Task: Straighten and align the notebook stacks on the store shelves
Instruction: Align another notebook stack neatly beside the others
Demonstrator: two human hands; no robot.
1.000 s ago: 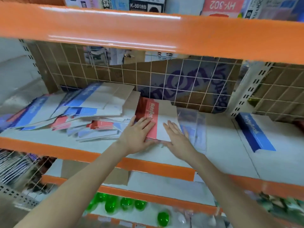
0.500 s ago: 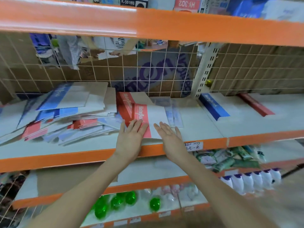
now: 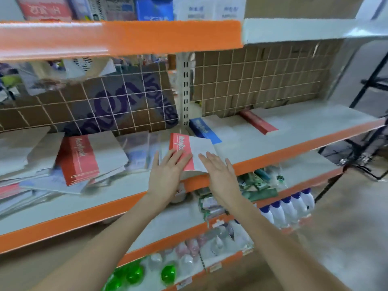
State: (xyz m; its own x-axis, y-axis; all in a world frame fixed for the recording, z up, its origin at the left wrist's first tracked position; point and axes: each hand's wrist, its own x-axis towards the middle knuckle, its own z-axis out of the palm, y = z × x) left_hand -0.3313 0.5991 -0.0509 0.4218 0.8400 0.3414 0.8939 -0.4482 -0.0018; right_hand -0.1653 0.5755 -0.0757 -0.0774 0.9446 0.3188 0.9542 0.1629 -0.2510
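Left hand (image 3: 168, 173): laid flat, fingers spread, on red-spined notebook (image 3: 190, 151)
Right hand (image 3: 220, 175): flat, open, held at its near-right edge
Notebook: overhangs orange shelf edge (image 3: 273, 156)

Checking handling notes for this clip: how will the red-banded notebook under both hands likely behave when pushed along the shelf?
The red-banded notebook looks thin and flat, so probably light and somewhat floppy. On the smooth shelf it should slide easily. Its corner overhangs the front edge, so it could tip off.
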